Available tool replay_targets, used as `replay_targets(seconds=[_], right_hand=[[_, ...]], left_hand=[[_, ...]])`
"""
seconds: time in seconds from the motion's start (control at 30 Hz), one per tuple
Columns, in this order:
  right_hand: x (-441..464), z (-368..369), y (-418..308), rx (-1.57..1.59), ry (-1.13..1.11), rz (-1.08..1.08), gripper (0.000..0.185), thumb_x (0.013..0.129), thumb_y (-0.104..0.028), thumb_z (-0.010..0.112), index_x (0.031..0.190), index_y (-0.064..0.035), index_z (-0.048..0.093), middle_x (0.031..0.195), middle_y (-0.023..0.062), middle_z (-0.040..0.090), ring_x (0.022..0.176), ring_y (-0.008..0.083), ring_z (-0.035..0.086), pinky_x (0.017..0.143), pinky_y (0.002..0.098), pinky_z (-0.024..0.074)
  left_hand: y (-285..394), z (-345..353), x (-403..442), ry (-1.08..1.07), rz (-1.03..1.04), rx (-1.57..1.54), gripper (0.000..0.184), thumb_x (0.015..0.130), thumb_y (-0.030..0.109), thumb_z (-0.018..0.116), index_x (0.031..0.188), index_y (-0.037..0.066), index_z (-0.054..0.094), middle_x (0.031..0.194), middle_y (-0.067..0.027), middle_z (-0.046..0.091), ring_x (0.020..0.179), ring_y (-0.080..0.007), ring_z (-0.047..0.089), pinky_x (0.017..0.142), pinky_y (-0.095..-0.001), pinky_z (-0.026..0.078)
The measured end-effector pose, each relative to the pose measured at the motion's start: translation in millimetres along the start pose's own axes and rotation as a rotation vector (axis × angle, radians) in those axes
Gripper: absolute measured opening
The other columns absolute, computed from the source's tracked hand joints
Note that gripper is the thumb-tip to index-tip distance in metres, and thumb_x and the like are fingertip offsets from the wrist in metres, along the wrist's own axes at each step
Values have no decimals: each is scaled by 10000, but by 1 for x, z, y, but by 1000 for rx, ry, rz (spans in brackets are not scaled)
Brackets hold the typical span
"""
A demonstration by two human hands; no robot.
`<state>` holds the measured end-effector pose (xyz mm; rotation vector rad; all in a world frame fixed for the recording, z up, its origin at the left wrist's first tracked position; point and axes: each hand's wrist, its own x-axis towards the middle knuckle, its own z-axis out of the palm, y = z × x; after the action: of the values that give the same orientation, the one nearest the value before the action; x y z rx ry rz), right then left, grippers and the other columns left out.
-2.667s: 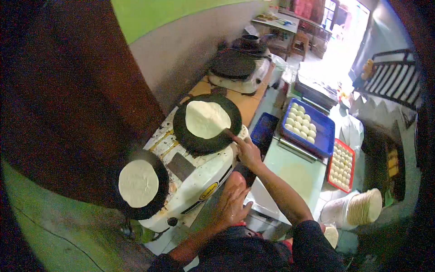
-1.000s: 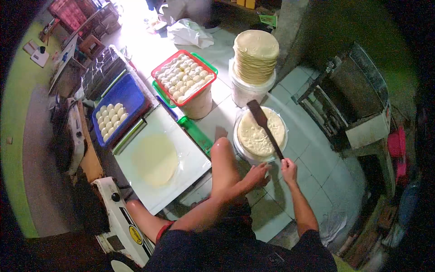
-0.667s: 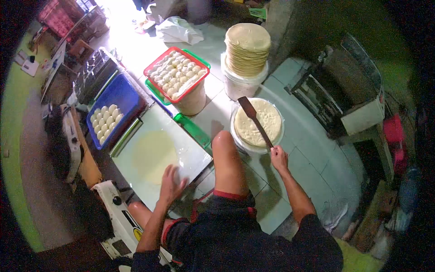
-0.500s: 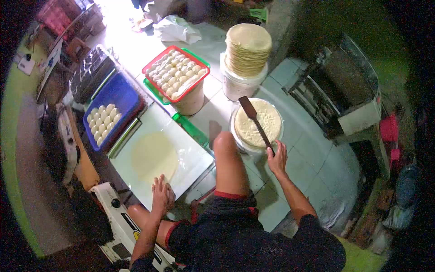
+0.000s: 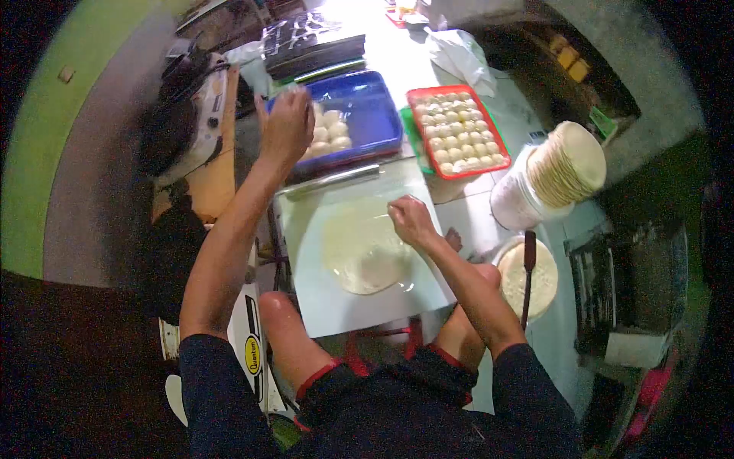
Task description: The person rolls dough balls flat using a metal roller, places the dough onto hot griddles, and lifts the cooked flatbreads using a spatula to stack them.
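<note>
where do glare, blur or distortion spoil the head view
Head view: glare washes out the floor at top centre; small highlights and a soft shadow fall on the flat dough; the left hand looks slightly blurred; the outer scene bends into grainy darkness.

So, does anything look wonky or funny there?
The tall stack looks a bit tippy on its bucket, but the slanted picture might cause that. The spatula lies across the lower breads with its handle poking past their edge. Nothing looks clearly broken.
</note>
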<state>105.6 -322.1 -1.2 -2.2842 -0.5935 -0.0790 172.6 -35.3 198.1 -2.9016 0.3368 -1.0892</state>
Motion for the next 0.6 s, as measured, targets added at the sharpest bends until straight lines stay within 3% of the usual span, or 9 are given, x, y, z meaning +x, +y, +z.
replay_targets(seconds=[0.07,0.13,0.2,0.27,0.33,0.43,0.53,0.6], right_hand=[[35,30,-3,-19,-4,-80,162,861,-175,656,882,-47,753,884,181,686,907,359,643,829,458,520],[53,53,-8,-9,-54,-162,140,863,-149,652,843,-49,747,893,177,684,918,360,637,831,458,520],[67,67,-18,28,-156,-244,141,871,-134,644,808,-51,738,910,174,681,932,362,632,835,453,520],[74,79,-22,6,-169,-336,97,833,-117,661,805,-54,729,862,128,668,908,313,622,834,447,485],[80,95,-8,-14,-206,-432,79,830,-120,675,840,-54,718,868,106,670,955,300,622,844,442,481],[76,99,-3,-74,-6,-716,104,854,-121,666,936,-60,684,874,99,676,1022,294,618,849,438,485],[86,79,6,224,-264,-790,213,884,-154,622,1065,-42,602,937,176,679,967,344,655,835,474,523],[106,59,1,18,-653,-561,201,894,-203,694,1021,-53,651,909,171,677,874,365,655,788,467,522]], left_hand=[[2,-21,18,253,13,-72,239,908,160,638,1124,89,564,1140,-129,621,1096,-324,617,1079,-695,291],[22,-57,-1,181,50,-218,305,861,130,677,1138,75,564,1115,-153,625,1070,-351,621,1026,-618,386],[41,-55,-50,-458,-266,-509,418,866,171,691,1236,43,543,1226,-215,616,1152,-397,589,1056,-481,434],[50,-16,-129,-490,-197,-639,408,869,156,683,1232,36,540,1219,-225,612,1165,-398,586,1014,-466,478],[51,18,-190,-555,-314,-662,405,870,175,695,1228,48,557,1262,-231,595,1198,-423,557,1054,-484,445],[54,51,-219,-312,-373,-529,356,841,110,697,1169,17,596,1225,-246,595,1160,-473,550,1057,-523,421],[49,66,-226,-360,-246,-424,370,857,105,692,1210,47,597,1320,-245,562,1225,-520,494,1116,-539,369],[45,73,-233,-362,-183,-522,290,885,122,680,1158,54,609,1332,-220,575,1280,-448,499,1128,-567,342]])
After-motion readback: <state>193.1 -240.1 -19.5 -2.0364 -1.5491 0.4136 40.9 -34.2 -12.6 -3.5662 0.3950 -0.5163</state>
